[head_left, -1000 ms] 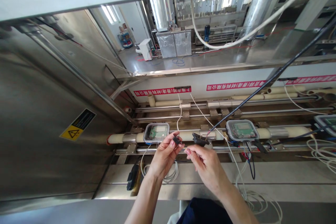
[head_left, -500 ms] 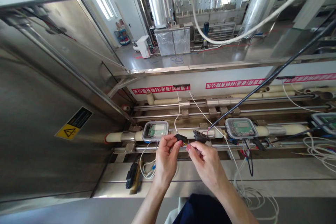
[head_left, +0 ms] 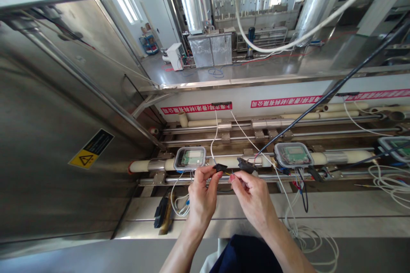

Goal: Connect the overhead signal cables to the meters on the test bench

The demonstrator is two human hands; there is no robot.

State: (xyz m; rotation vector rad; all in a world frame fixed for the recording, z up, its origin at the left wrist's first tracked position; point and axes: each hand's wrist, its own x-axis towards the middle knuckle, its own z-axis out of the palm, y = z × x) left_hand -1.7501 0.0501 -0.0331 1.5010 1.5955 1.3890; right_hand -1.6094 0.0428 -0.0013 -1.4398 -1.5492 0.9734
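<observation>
My left hand [head_left: 202, 194] is closed, with thumb and fingers pinching a small flat black piece [head_left: 221, 166] that a white cable [head_left: 212, 145] runs into. A short yellow wire [head_left: 227, 173] comes out of that piece toward my right hand [head_left: 254, 196]. My right thumb and index finger are pressed together on the thin wire end; the exact grip is partly hidden by the fingertips. Just above my right fingers sits a black plastic housing [head_left: 246, 164], which the thick black cable [head_left: 296, 116] reaches with thin reddish wires. Whether the right fingers also touch that housing I cannot tell.
Clear-lidded boxes with green circuit boards [head_left: 190, 158] [head_left: 293, 155] sit along the pale pipe [head_left: 139, 166] and metal rails. A black-and-yellow tool [head_left: 163, 213] lies on the metal ledge [head_left: 256, 215]. Coiled white cables [head_left: 312, 239] hang at right. A steel wall [head_left: 64, 204] stands at left.
Both hands stay in nearly the same place, still pinching. The black piece and its white cable have shifted very slightly, and the black housing has tilted a little.
</observation>
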